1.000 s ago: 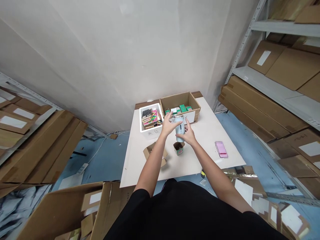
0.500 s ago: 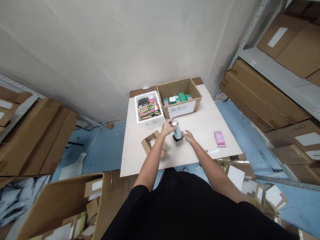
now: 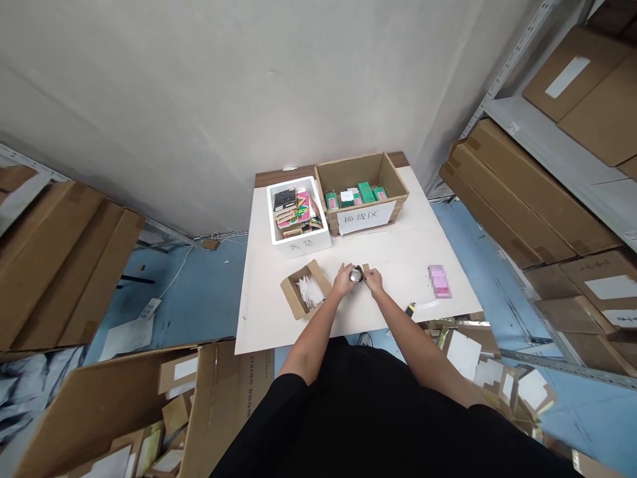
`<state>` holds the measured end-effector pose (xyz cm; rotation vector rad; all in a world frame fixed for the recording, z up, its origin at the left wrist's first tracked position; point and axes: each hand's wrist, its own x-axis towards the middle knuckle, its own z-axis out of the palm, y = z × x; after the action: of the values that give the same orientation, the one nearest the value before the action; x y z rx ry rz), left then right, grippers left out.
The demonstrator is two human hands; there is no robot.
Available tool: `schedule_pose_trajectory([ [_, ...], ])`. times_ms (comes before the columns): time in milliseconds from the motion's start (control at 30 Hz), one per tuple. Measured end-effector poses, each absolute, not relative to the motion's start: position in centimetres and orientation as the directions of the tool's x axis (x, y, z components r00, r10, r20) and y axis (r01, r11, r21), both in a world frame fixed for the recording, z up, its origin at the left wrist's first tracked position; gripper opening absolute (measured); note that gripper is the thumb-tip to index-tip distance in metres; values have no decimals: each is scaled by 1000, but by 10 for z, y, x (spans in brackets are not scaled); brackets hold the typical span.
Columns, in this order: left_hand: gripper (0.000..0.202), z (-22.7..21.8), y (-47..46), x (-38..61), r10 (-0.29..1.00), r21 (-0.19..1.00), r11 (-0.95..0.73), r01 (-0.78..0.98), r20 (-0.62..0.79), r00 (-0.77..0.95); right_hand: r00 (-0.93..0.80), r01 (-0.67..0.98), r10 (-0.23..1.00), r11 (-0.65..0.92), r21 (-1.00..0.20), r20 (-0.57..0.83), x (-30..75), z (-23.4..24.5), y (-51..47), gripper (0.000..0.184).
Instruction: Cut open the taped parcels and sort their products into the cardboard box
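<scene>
In the head view, a thermos [image 3: 355,274] with a shiny silver lid stands sunk in a narrow cardboard box [image 3: 357,287], only its top showing. My left hand [image 3: 343,279] is closed around the left side of this box, near the lid. At the right side, my right hand [image 3: 373,279] has its fingers pinched at the box's edge, beside a raised brown flap [image 3: 366,267]. To the left lies an open carton [image 3: 290,299] with crumpled white packing [image 3: 310,292] inside.
A white foam box [image 3: 318,241] of books and a cardboard bin [image 3: 398,207] of green boxes stand at the table's back. A cutter [image 3: 410,309] and a blurred pink item [image 3: 440,281] lie right. Large cartons [image 3: 209,398] and shelving [image 3: 527,113] flank the table [image 3: 259,265].
The thermos has gone down into the narrow box. My left hand has moved from its lid to the box side, and my right hand has closed at the box's edge.
</scene>
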<state>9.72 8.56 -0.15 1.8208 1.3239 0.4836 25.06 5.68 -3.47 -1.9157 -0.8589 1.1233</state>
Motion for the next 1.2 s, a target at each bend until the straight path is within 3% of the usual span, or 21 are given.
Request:
schedule_pose_trajectory([
  [133, 62, -3, 83, 93, 919, 830, -68, 554, -165, 359, 467, 133, 770, -546, -827, -434, 249, -36, 57, 34],
  [267, 79, -1, 75, 84, 944, 831, -68, 552, -126, 306, 460, 117, 782, -523, -844, -421, 245, -37, 55, 34],
  [400, 118, -9, 60, 81, 938, 796, 143, 588, -298, 176, 299, 198, 904, -372, -907, -305, 245, -38, 43, 36],
  [467, 124, -15, 55, 83, 911, 785, 250, 566, -389, 138, 196, 229, 946, -302, -926, -260, 249, -41, 35, 39],
  [600, 105, -25, 59, 94, 905, 838, 348, 420, -417, 82, 95, 58, 960, -270, -961, -264, 261, -51, 26, 56],
  [733, 90, -32, 70, 107, 894, 834, 409, 371, -448, 22, 147, -55, 938, -310, -949, -315, 266, -62, 35, 72],
  [967, 45, -40, 84, 111, 915, 795, 302, 527, -396, 73, 163, -102, 919, -347, -932, -360, 250, -70, 54, 48],
  [1200, 38, 0, 131, 97, 942, 831, 116, 544, -266, 204, 195, -40, 946, -255, -966, -258, 253, -28, 94, 50],
])
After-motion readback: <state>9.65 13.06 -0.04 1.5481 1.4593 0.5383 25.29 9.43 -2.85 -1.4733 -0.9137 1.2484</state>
